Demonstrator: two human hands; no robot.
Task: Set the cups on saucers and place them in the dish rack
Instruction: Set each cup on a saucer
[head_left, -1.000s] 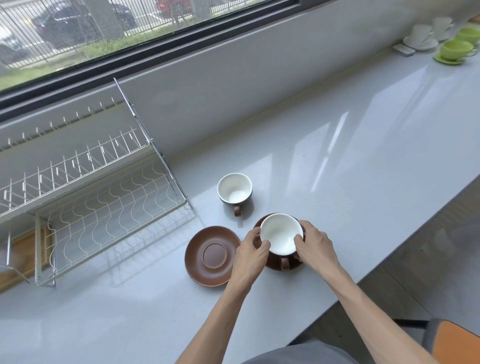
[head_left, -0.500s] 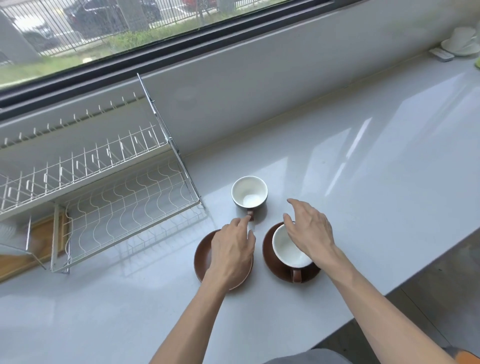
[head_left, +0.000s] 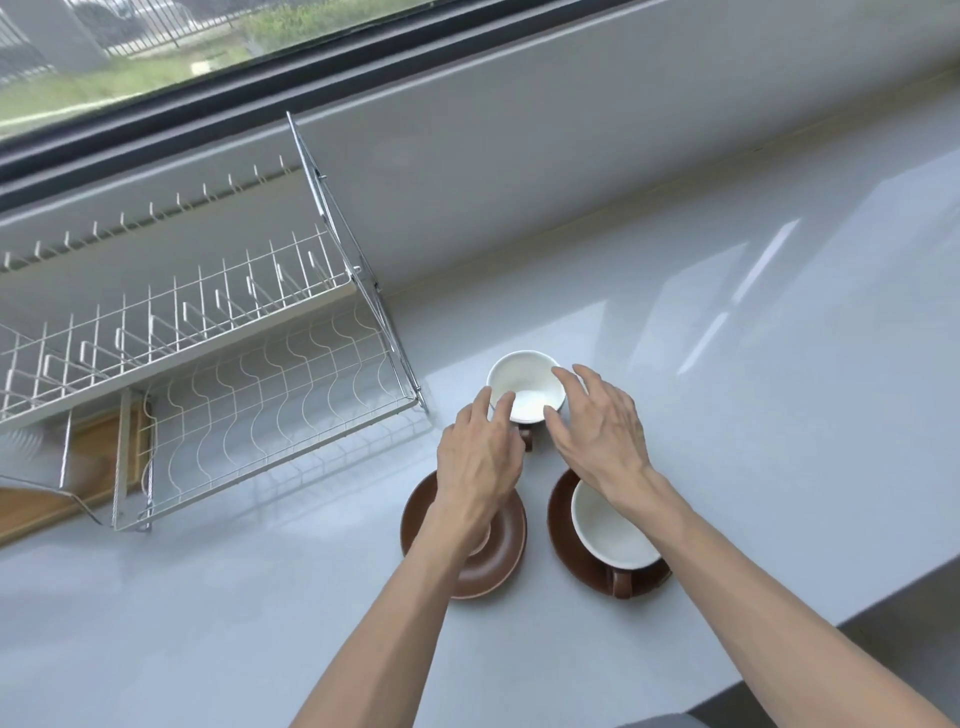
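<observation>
Head view looks down on a pale grey table (head_left: 727, 415). Near the centre of the frame a brown cup with a white inside (head_left: 527, 397) stands upright on the table, its handle pointing toward the viewer. The left hand (head_left: 480, 462) and right hand (head_left: 602, 431) flank it, each grip wide with fingers spread, fingertips at or just over the rim; I cannot tell whether they touch it. Lower centre, an empty brown saucer (head_left: 498, 561) lies partly under the left forearm. Just right of it, a second cup (head_left: 613, 530) sits on another saucer (head_left: 563, 519). At the left, the white wire dish rack (head_left: 234, 374) stands empty.
</observation>
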